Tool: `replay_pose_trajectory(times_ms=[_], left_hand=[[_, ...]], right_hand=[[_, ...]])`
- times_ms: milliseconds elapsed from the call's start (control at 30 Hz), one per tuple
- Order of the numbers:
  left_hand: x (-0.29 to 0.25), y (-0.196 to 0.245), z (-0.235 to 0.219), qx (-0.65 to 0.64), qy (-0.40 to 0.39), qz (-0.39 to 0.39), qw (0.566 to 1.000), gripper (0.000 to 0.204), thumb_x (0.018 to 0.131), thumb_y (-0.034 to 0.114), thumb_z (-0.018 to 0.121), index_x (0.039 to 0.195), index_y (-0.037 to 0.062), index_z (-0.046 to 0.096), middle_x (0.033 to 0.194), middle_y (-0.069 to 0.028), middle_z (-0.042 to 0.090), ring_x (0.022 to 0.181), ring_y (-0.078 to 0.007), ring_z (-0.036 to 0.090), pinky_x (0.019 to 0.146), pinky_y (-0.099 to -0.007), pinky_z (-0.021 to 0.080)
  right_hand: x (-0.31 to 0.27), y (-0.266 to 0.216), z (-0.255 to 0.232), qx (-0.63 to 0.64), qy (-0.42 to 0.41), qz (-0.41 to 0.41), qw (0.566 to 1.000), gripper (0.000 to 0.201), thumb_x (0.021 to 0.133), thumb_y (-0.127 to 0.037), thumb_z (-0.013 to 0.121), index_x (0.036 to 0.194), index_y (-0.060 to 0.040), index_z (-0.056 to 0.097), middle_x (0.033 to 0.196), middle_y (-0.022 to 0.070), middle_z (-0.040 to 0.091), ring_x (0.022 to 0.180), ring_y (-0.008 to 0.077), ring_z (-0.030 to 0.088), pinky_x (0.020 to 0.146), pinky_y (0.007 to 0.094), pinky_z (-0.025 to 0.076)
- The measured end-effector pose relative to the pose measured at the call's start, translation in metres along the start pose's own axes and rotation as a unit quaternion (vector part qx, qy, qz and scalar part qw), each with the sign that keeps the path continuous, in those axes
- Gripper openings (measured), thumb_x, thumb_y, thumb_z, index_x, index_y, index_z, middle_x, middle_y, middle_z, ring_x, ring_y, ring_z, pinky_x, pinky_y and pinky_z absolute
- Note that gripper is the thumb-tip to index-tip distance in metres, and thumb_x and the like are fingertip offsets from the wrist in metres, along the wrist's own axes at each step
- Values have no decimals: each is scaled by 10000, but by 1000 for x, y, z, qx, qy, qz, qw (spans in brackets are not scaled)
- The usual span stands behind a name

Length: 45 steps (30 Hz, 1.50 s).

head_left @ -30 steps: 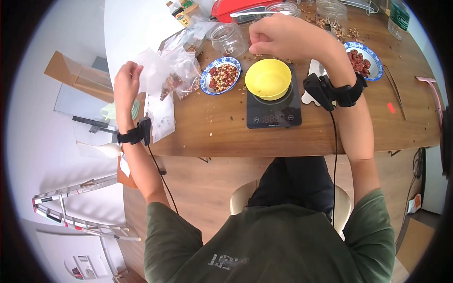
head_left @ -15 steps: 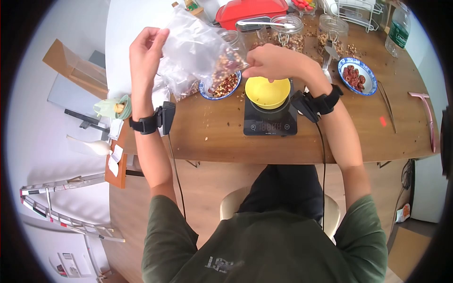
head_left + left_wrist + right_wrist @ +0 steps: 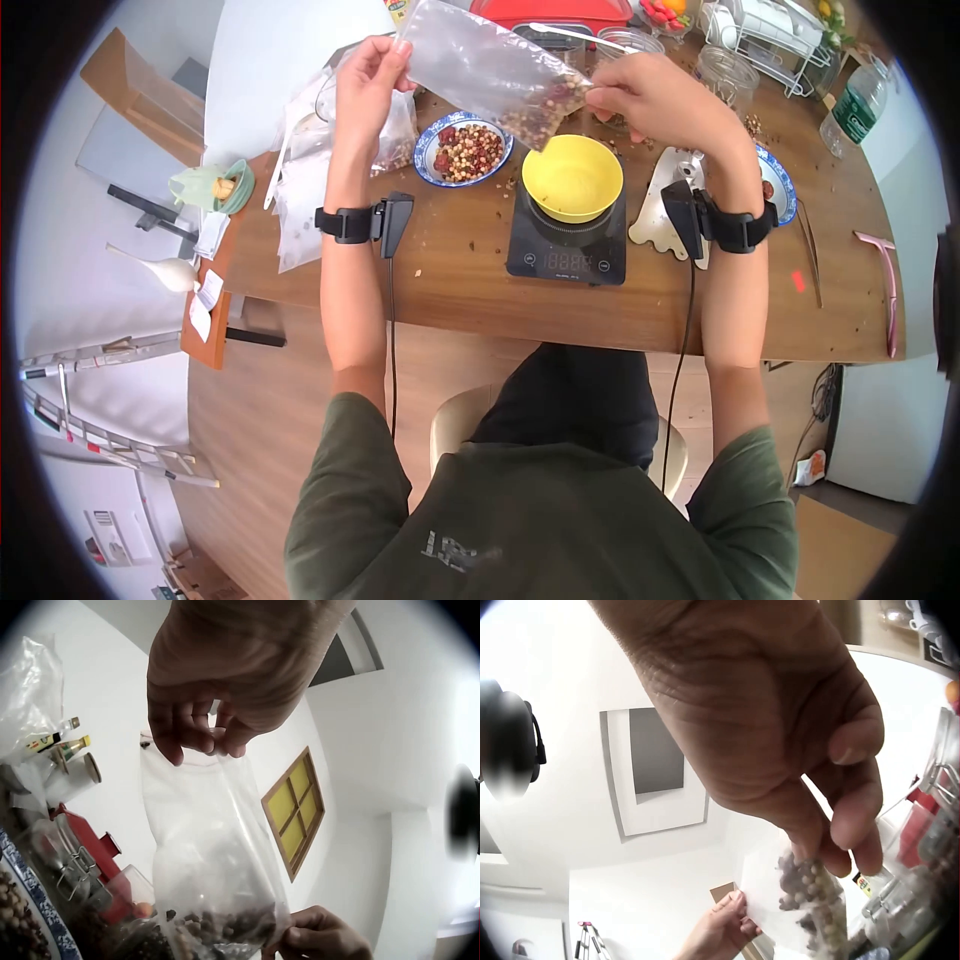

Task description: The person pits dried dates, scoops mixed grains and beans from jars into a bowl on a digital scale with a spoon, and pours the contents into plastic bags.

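A clear plastic bag (image 3: 480, 62) with mixed nuts and dried pieces in one end is stretched between both hands. My left hand (image 3: 368, 92) pinches its upper left edge, and the left wrist view shows fingertips and thumb of that hand (image 3: 225, 682) on the bag's rim. My right hand (image 3: 665, 100) pinches the lower corner beside the contents (image 3: 810, 889). Below the filled end, a yellow bowl (image 3: 572, 178) sits on a black digital scale (image 3: 566, 255). A blue-and-white dish (image 3: 425, 165) of mixed nuts stands to the left of the bowl.
More plastic bags (image 3: 305, 190) lie at the left. Glass jars (image 3: 728, 78) and a red container (image 3: 550, 12) stand at the back. At the right are a water bottle (image 3: 856, 108), tweezers (image 3: 810, 250), a pink tool (image 3: 892, 295) and a partly hidden dish (image 3: 785, 195).
Empty at first, my left hand came up with the bag and moved right. My right hand came to the bag's corner, then both moved right with it.
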<state>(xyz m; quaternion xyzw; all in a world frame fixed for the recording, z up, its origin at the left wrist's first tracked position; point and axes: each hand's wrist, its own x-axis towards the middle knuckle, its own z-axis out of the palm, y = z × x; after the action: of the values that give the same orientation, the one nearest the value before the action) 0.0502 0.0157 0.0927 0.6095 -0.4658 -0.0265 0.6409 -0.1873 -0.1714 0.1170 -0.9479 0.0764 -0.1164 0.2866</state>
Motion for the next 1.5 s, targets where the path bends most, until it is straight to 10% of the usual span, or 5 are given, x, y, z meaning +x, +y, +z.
replay_pose_trajectory(times_ms=[1000,1500], left_hand=[[-49,-50,35,-42,-50,-219,974,476,926,430,451,715,25,584,576,-52,583,342,-76,413,321,-198,288],[-48,-77,21,-115,-46,-284,951,466,904,466,472,745,51,610,687,4,572,545,-67,458,485,-207,373]], right_hand=[[7,-3,6,-50,73,15,996,242,880,-242,542,866,-6,595,645,31,571,492,89,493,496,238,410],[36,8,32,-21,197,-14,980,240,891,-266,564,946,-35,600,667,2,564,466,61,485,452,210,383]])
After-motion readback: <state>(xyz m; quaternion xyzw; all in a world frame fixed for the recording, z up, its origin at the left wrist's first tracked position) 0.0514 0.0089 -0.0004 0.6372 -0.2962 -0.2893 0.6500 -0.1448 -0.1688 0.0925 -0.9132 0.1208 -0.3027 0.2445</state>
